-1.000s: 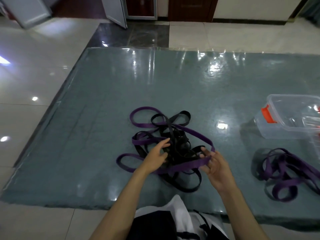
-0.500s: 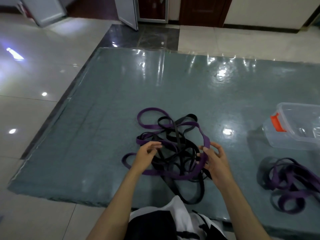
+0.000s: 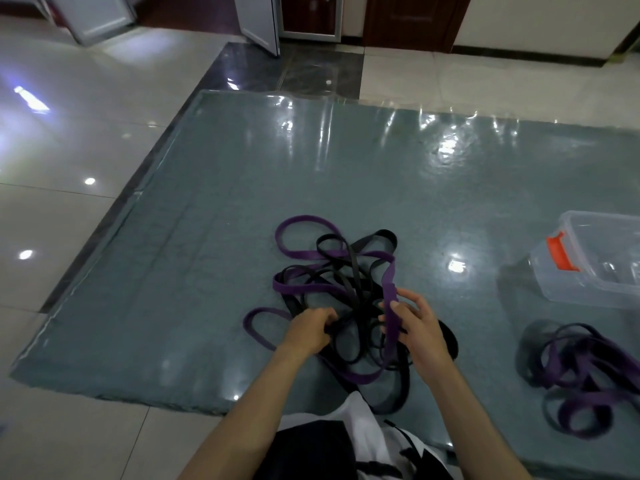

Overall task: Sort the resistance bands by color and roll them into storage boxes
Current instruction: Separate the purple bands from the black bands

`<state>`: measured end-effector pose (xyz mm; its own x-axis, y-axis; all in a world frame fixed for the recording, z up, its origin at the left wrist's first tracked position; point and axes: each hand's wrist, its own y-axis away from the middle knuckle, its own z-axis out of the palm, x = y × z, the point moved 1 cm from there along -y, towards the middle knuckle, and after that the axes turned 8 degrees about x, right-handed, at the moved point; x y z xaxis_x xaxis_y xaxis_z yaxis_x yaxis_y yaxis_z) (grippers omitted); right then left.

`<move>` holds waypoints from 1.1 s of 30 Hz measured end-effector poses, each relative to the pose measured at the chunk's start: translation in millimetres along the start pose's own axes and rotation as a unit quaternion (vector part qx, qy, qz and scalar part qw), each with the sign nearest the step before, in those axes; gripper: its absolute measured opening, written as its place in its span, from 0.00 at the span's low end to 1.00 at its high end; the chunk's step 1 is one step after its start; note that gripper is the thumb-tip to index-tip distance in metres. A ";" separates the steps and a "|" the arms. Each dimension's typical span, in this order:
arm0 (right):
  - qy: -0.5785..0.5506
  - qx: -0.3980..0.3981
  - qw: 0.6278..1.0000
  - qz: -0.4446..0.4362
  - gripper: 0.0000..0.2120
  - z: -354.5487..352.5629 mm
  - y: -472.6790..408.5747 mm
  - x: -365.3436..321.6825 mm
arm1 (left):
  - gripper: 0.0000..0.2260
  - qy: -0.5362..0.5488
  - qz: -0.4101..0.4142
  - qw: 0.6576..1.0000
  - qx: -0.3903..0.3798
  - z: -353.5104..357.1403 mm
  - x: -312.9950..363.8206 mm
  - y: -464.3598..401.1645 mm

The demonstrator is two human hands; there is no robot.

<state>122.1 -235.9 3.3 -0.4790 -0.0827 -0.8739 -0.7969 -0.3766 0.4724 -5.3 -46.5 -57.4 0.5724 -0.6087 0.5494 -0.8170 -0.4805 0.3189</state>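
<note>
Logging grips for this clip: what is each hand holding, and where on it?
Right hand pinches a purple band along its near strand. Left hand closes on black bands in the tangle.

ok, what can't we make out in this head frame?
- Clear storage box: cut off by the right edge, contents unreadable through glare.
- Separate purple band pile: partly cropped at right, count unclear.
- Tangled pile: band count unclear, loops overlap.
- Left hand fingertips: buried in black bands.

I found no readable text, label, brand or number on anything in front of me.
</note>
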 end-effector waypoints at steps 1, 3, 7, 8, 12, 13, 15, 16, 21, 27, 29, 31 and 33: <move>0.004 -0.002 1.000 0.000 0.12 0.3 -1.1 1.2 | 0.19 -0.046 0.016 0.999 0.004 -0.6 0.6 -1.2; 0.013 -0.005 1.000 0.002 0.12 1.1 -3.9 4.5 | 0.17 -0.105 0.045 0.993 0.005 -5.9 -1.8 -5.4; 0.026 -0.006 1.000 0.014 0.12 1.3 -10.3 12.8 | 0.10 -0.020 0.067 0.997 -0.023 -37.5 -18.3 -13.5; 0.026 -0.005 1.000 0.017 0.12 1.3 -11.9 13.8 | 0.09 0.031 0.058 0.998 -0.007 -49.5 -24.2 -14.2; 0.024 -0.006 0.999 0.025 0.11 4.7 -19.8 14.4 | 0.14 0.213 0.002 0.971 0.105 -90.8 -45.6 -9.7; 0.025 -0.008 0.999 0.025 0.11 6.7 -21.5 14.1 | 0.15 0.234 -0.023 0.961 0.144 -96.7 -50.3 -8.8; 0.030 -0.012 0.999 0.021 0.11 10.6 -23.6 13.8 | 0.14 0.267 -0.078 0.932 0.230 -102.1 -59.1 -6.5; 0.034 -0.014 0.999 0.017 0.11 12.5 -24.3 14.1 | 0.13 0.287 -0.104 0.913 0.269 -102.1 -62.5 -5.0; 0.077 -0.011 0.997 -0.008 0.13 19.2 -28.7 15.7 | 0.06 0.382 -0.228 0.816 0.370 -92.4 -77.6 -1.6; 0.094 -0.024 0.995 -0.022 0.15 23.2 -34.1 12.2 | 0.09 0.392 -0.284 0.797 0.362 -88.6 -83.7 -15.2; 0.103 -0.029 0.994 -0.034 0.15 25.3 -36.4 10.7 | 0.08 0.367 -0.273 0.815 0.355 -89.0 -81.0 -25.5; 0.102 -0.037 0.993 -0.045 0.15 26.9 -39.5 8.9 | 0.07 0.342 -0.258 0.834 0.348 -91.9 -76.8 -38.9; 0.096 -0.034 0.994 -0.050 0.16 27.7 -43.9 7.0 | 0.07 0.308 -0.239 0.855 0.343 -95.8 -71.4 -55.0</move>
<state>143.5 -194.4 -20.3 -0.3139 -0.2127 -0.9253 -0.8071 -0.4535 0.3781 -8.0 83.8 -40.2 0.5113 0.1070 0.8527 -0.1456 -0.9671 0.2086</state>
